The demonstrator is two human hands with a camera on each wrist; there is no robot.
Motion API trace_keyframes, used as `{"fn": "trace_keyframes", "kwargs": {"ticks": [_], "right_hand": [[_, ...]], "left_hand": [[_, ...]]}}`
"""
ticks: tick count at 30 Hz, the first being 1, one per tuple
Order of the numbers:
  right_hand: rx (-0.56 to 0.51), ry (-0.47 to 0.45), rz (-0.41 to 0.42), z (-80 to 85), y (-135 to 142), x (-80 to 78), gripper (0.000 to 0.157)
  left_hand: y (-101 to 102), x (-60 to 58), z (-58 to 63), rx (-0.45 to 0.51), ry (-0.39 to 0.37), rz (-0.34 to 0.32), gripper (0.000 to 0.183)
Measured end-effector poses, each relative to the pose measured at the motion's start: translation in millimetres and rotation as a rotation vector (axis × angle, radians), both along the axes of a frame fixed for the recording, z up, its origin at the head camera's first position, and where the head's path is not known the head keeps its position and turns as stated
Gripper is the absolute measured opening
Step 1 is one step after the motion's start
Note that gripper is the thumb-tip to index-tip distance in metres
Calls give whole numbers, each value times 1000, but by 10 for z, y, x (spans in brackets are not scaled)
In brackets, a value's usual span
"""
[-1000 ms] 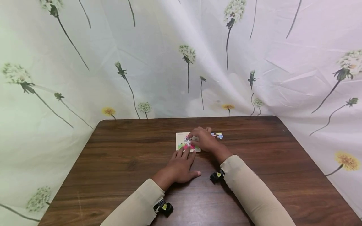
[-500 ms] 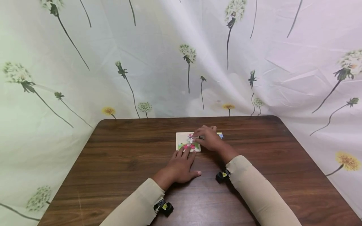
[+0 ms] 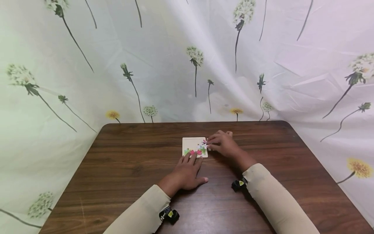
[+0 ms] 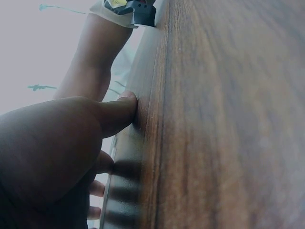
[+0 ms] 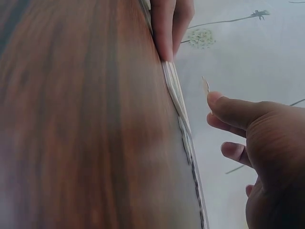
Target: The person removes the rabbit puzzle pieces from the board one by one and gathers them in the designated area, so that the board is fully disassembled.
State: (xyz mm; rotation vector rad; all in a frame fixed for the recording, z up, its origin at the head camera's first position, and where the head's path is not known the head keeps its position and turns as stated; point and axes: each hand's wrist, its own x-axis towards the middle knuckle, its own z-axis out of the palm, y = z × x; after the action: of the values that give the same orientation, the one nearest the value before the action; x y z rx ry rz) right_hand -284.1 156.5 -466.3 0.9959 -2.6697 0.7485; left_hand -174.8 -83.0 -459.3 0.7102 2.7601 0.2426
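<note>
A pale puzzle board lies toward the far side of the table, with green and pink puzzle pieces along its near edge. My left hand rests on the tabletop, fingers spread and straight, fingertips on the board's near edge. Between the thumb and fingertips of my right hand is a white and pink puzzle piece, over the board's right side. The right wrist view shows this piece edge-on, raised above the board. Loose pieces to the board's right are mostly hidden behind the right hand.
The dark wooden table has rounded far corners. Behind it hangs a white curtain printed with dandelions. Each forearm wears a black wrist camera.
My right hand has moved right from the middle of the board to its right side, carrying the white and pink puzzle piece. My left hand has stayed in place.
</note>
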Motion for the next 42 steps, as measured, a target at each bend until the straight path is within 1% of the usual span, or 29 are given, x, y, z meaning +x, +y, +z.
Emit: {"fn": "trace_keyframes", "kwargs": {"ticks": [8, 15, 18, 25, 30, 36, 42], "right_hand": [[-6, 19, -12, 15, 165, 55, 14], [5, 4, -44, 25, 301, 77, 15], [4, 3, -51, 8, 364, 76, 13], [-1, -1, -78, -15, 486, 81, 12], [-8, -15, -87, -27, 528, 89, 14], [-1, -36, -105, -62, 550, 82, 12], [-2, -39, -104, -95, 566, 71, 13]], "left_hand": [[8, 16, 12, -7, -9, 9, 92], [16, 1, 8, -10, 7, 6, 92], [18, -3, 2, -10, 0, 9, 92], [17, -36, -87, 13, -14, 19, 94], [26, -26, -49, -4, -24, 22, 93], [19, 12, 18, -7, -12, 15, 92], [15, 24, 14, 1, 0, 12, 91]]}}
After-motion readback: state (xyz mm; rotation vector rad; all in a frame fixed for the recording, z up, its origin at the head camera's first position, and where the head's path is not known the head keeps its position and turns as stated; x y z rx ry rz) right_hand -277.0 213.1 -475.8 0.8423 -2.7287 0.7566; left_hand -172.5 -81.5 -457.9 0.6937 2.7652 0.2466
